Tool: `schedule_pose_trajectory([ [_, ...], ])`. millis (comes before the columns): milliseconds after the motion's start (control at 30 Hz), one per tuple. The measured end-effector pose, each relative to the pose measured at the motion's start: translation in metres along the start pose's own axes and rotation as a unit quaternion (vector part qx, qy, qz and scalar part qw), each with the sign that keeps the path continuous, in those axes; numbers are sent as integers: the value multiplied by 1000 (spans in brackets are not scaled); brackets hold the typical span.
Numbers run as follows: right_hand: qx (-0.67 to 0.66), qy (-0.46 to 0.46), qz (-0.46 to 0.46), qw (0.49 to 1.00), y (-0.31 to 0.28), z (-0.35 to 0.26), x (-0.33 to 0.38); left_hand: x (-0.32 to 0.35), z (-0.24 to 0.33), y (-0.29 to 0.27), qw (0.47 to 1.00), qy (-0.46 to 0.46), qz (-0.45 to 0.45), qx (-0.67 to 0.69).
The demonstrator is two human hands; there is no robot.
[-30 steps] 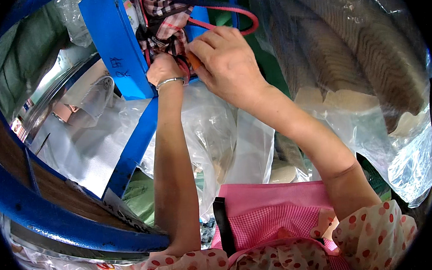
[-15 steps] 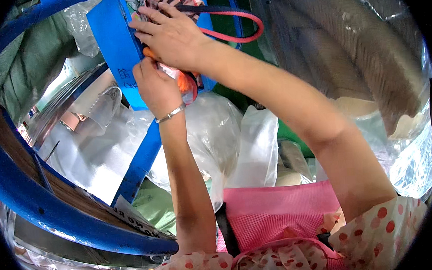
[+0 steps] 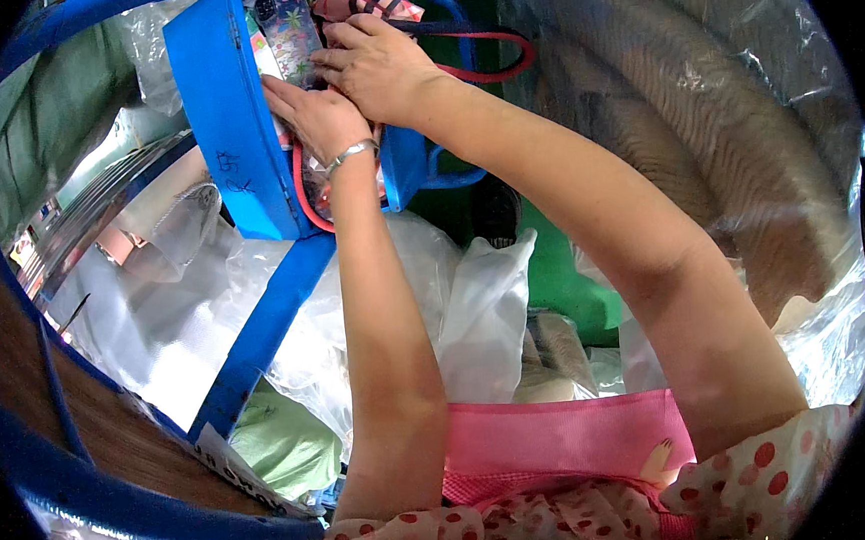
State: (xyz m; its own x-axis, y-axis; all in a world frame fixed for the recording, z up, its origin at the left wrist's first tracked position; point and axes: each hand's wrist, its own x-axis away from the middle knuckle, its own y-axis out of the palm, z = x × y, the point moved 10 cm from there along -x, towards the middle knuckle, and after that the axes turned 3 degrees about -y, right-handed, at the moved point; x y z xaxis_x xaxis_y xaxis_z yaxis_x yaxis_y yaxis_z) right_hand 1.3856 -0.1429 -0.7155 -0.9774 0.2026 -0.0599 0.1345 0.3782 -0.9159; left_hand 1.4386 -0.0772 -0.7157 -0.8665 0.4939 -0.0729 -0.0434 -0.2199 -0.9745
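Note:
A blue metal box (image 3: 245, 173) with an upright side panel stands at the top, packed with small belongings. Inside lie a clear pouch with a floral pattern (image 3: 288, 34) and a checked pink bag (image 3: 359, 2). A red and navy strap (image 3: 513, 59) loops out to the right. My left hand (image 3: 320, 119), a silver bangle at its wrist, reaches into the box with fingers stretched out. Just beside it my right hand (image 3: 378, 68) lies over the contents, fingers apart near the floral pouch. What lies under both palms is hidden.
A blue curved rail (image 3: 169, 514) runs along the lower left, and a blue bar (image 3: 256, 332) slants below the box. Clear plastic bags (image 3: 486, 316) lie in the middle. Plastic-wrapped brown material (image 3: 683, 122) stands at the right. A pink apron (image 3: 565, 436) covers my lap.
The left hand's fingers have gone from pinched to stretched out, higher in the box. The right hand has shifted right, uncovering the floral pouch. The orange item is out of sight.

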Motion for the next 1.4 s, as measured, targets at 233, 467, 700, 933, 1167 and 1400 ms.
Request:
schedule_pose_trajectory([
  [233, -17, -5, 146, 989, -29, -11, 13, 97, -16, -42, 983, 6, -54, -177],
  [467, -168, -139, 13, 976, -11, -101, 46, 122, -81, -43, 925, -149, -257, 238],
  [700, -182, -105, -31, 977, -1, -73, 67, 108, -85, -43, 917, -207, -218, 263],
  [933, -224, -77, 2, 971, -7, -70, 73, 64, -66, -21, 953, -129, -253, -107],
  [1167, -410, 249, 143, 866, -10, 16, 115, 78, -64, -28, 973, -17, -181, -140],
  [1400, -545, 342, 110, 758, 13, 25, 116, 95, -102, 9, 811, -413, -301, 286],
])
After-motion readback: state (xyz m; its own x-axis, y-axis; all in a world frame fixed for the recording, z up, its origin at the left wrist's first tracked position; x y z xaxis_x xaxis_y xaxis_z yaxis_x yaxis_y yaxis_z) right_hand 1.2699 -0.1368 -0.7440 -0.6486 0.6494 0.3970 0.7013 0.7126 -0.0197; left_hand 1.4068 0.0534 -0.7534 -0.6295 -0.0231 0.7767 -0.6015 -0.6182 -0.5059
